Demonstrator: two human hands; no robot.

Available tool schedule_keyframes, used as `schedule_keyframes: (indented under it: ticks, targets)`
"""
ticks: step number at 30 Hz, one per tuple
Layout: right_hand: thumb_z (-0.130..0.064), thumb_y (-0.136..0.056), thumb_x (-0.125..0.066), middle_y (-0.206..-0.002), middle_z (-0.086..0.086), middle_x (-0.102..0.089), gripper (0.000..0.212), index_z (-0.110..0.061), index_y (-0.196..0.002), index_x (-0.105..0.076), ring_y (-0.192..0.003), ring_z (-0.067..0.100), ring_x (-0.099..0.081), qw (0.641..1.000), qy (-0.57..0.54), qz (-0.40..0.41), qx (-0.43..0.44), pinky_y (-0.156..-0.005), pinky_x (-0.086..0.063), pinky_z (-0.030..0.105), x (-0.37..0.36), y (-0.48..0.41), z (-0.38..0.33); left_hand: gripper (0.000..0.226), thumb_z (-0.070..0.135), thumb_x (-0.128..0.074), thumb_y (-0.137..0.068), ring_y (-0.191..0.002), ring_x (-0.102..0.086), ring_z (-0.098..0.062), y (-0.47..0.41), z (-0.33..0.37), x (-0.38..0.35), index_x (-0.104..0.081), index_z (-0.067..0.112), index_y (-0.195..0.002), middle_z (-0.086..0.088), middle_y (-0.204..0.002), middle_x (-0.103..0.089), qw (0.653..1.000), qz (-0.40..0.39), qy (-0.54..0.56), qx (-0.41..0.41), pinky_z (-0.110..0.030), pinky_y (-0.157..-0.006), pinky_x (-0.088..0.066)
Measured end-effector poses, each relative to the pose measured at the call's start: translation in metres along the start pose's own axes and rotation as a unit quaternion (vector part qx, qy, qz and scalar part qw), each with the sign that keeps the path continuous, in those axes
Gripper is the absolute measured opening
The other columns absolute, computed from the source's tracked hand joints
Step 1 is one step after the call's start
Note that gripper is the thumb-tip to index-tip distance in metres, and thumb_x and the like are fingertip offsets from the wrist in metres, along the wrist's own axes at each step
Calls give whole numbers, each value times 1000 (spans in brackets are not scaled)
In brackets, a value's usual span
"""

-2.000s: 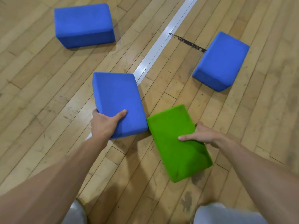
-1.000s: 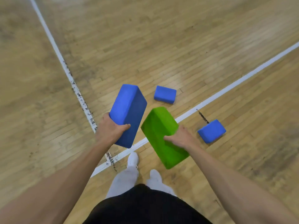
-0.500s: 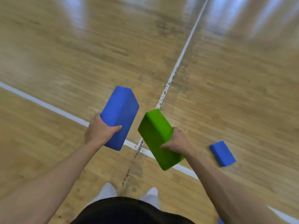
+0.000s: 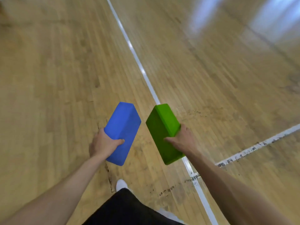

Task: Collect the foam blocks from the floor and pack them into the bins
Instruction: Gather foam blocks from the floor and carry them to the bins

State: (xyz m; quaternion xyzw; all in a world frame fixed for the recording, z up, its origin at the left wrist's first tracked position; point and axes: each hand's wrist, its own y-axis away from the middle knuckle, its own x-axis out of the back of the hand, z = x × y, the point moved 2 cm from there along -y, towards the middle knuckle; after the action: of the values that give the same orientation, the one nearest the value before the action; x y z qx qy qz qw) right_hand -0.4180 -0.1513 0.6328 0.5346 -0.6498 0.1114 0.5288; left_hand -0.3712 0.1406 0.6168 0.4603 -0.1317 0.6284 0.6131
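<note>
A wooden floor (image 4: 61, 75) fills the whole view, laid in narrow honey-coloured planks with a glossy finish. A white painted line (image 4: 140, 66) runs from the top centre down toward the bottom right. A second white line (image 4: 259, 144), chipped and worn, comes in from the right edge and meets the first at a scuffed crossing low in the picture. Dark scuff marks (image 4: 108, 173) speckle the boards near that crossing, and a dull, grubby patch (image 4: 196, 112) lies just right of the long line. At the upper right, pale bluish light (image 4: 267, 18) reflects off the boards in soft streaks. The far floor is blurred.
</note>
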Motion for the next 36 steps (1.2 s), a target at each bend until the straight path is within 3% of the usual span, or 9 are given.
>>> schedule_keyframes:
  ticks: [4, 10, 16, 23, 27, 32, 36]
  targets:
    - [-50, -67, -76, -121, 8, -53, 82, -13, -130, -39, -107, 28, -56, 995, 43, -22, 92, -83, -50, 40, -34, -34, -137, 76, 55, -76, -49, -89, -62, -24, -60, -55, 86, -49, 23, -113, 4, -105, -60, 996, 47, 64, 51, -42, -78, -53]
    - [-48, -69, -75, -125, 7, -50, 89, -14, -138, -32, -110, 27, -55, 976, 40, -41, 210, -88, -51, 46, -82, -79, -303, 80, 53, -79, -50, -93, -61, -25, -129, -124, 176, -49, 22, -118, 3, -108, -59, 978, 127, 101, 130, -43, -80, -52]
    - [-49, -67, -76, -127, 9, -52, 91, -14, -139, -34, -112, 29, -55, 959, 78, -86, 258, -90, -50, 44, -148, -146, -422, 75, 52, -80, -49, -91, -62, -25, -196, -181, 223, -53, 21, -111, 1, -106, -61, 958, 146, 96, 226, -39, -79, -52]
    - [-53, -66, -76, -124, 9, -54, 92, -16, -139, -36, -111, 29, -57, 936, 111, -144, 300, -90, -51, 46, -197, -249, -589, 89, 61, -73, -39, -100, -62, -26, -344, -182, 316, -53, 22, -117, 0, -114, -62, 943, 159, 104, 274, -41, -86, -51]
    - [-55, -66, -77, -126, 7, -53, 95, -17, -141, -33, -112, 27, -56, 914, 128, -158, 352, -92, -52, 48, -212, -293, -712, 94, 62, -71, -38, -100, -62, -26, -424, -178, 393, -53, 21, -121, -1, -115, -62, 933, 210, 115, 270, -43, -86, -51]
    - [-53, -69, -76, -132, 7, -48, 100, -17, -147, -25, -117, 27, -52, 896, 114, -168, 394, -94, -50, 48, -250, -315, -851, 77, 48, -82, -51, -97, -61, -27, -492, -205, 459, -53, 20, -115, 0, -111, -61, 890, 288, 189, 299, -43, -83, -51]
    - [-52, -71, -76, -137, 6, -46, 100, -17, -149, -23, -121, 27, -50, 879, 148, -172, 419, -96, -48, 45, -306, -329, -944, 63, 43, -84, -55, -86, -61, -25, -551, -255, 488, -55, 19, -106, 1, -101, -62, 865, 295, 223, 339, -39, -75, -51]
